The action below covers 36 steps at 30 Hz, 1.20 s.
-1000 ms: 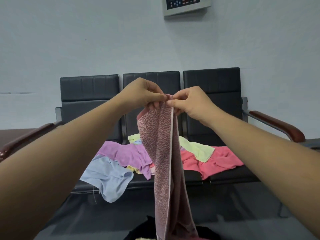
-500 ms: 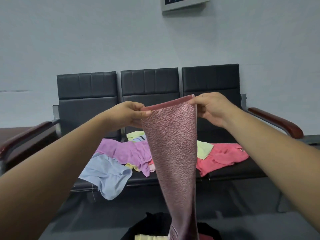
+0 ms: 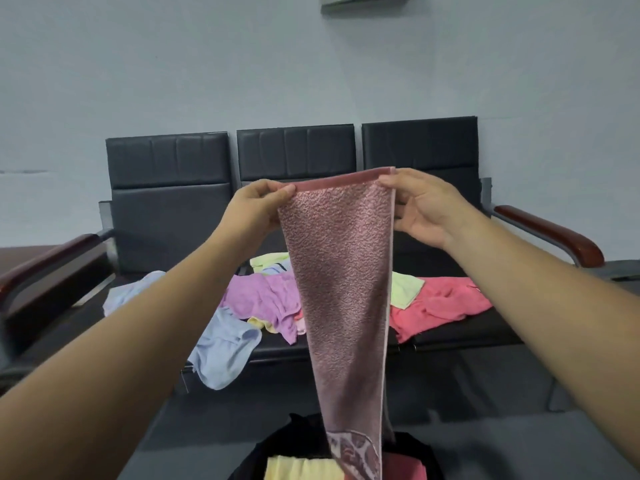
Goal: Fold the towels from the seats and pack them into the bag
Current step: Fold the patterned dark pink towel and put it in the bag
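A long dusty-pink towel [image 3: 341, 271] hangs in front of me, stretched by its top edge. My left hand [image 3: 258, 207] pinches the top left corner and my right hand [image 3: 420, 206] pinches the top right corner. Its lower end, with a patterned band, dangles over the black bag [image 3: 301, 441] at the bottom, where a folded yellow towel [image 3: 301, 471] and a red one [image 3: 403, 469] lie. On the black seats [image 3: 166, 216] lie loose towels: light blue [image 3: 221, 355], purple [image 3: 266, 301], yellow-green [image 3: 403, 289] and coral red [image 3: 440, 303].
The three-seat bench has wooden armrests at the left [image 3: 45, 258] and right [image 3: 550, 233]. A pale wall stands behind it with a panel [image 3: 360, 0] at the top edge. Dark floor [image 3: 502, 438] lies between the bench and the bag.
My hands, together at the towel's top a second ago, have moved apart and spread the top edge wide. The view has tilted down, showing more of the bag.
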### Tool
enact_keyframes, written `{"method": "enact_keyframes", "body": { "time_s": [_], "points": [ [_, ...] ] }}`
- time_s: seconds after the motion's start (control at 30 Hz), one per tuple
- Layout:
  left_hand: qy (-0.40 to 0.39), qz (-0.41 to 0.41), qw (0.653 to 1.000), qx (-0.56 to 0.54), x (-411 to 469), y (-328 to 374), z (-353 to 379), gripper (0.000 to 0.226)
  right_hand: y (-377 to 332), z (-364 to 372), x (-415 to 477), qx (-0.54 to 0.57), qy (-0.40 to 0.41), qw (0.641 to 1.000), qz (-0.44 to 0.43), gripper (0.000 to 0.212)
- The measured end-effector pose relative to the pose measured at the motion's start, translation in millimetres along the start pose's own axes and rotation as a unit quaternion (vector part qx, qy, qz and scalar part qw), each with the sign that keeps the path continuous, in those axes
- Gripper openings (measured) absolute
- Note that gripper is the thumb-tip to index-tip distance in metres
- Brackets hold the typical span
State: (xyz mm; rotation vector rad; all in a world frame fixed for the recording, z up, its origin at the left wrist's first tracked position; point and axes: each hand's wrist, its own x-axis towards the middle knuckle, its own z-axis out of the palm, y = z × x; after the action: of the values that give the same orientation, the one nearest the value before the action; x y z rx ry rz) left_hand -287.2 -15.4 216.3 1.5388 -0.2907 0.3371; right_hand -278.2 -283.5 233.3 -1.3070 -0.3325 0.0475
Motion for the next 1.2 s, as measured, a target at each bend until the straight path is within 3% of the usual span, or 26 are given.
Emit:
{"method": "enact_keyframes", "body": {
  "time_s": [0.13,0.23,0.33,0.47,0.57,0.7,0.8,0.9,1.0,1.07,1.2],
  "points": [
    [0.008,0.028,0.995,-0.1,-11.7,-17.6,3.5,0.019,-7.2,16.7,2.0,0.045,-0.005,0.999,-0.019,0.008],
    [-0.091,-0.038,0.995,0.005,-28.7,-47.9,2.3,0.041,-14.4,25.4,0.4,0.054,0.001,0.999,-0.007,0.007],
    [-0.156,-0.079,0.982,0.065,-48.2,-78.6,8.0,0.029,-20.7,28.1,0.8,0.079,0.019,0.996,0.021,0.005],
    [-0.158,-0.107,0.981,0.038,-68.5,-93.0,26.3,0.016,-17.8,23.6,5.6,0.071,0.035,0.995,0.058,0.006],
    [-0.159,-0.154,0.974,-0.043,-72.4,-96.5,33.5,0.008,-7.9,12.7,12.1,0.046,0.063,0.993,0.087,0.008],
    [-0.162,-0.201,0.943,-0.211,-72.9,-91.8,37.5,0.041,13.1,-6.0,23.1,0.013,0.108,0.981,0.158,0.008],
    [-0.151,-0.219,0.924,-0.275,-73.8,-80.0,47.3,0.031,34.5,-13.6,22.5,-0.01,0.109,0.972,0.21,0.016],
    [-0.113,-0.218,0.915,-0.319,-65.8,-73.7,51.5,0.034,58.2,-14.9,11.4,0.05,0.091,0.972,0.213,0.018],
    [-0.101,-0.185,0.911,-0.355,-59.8,-67.3,48.9,0.037,81.1,-17.5,-2.6,0.119,0.028,0.97,0.208,0.043],
    [-0.086,-0.173,0.908,-0.371,-55.1,-65.6,43.7,0.035,98.5,-19.5,-11.9,0.101,-0.033,0.972,0.212,0.053],
    [-0.055,-0.18,0.913,-0.363,-46.5,-66.6,27.7,0.042,128.7,-18.0,-24.2,0.032,-0.145,0.97,0.193,0.044]
  ]
}}
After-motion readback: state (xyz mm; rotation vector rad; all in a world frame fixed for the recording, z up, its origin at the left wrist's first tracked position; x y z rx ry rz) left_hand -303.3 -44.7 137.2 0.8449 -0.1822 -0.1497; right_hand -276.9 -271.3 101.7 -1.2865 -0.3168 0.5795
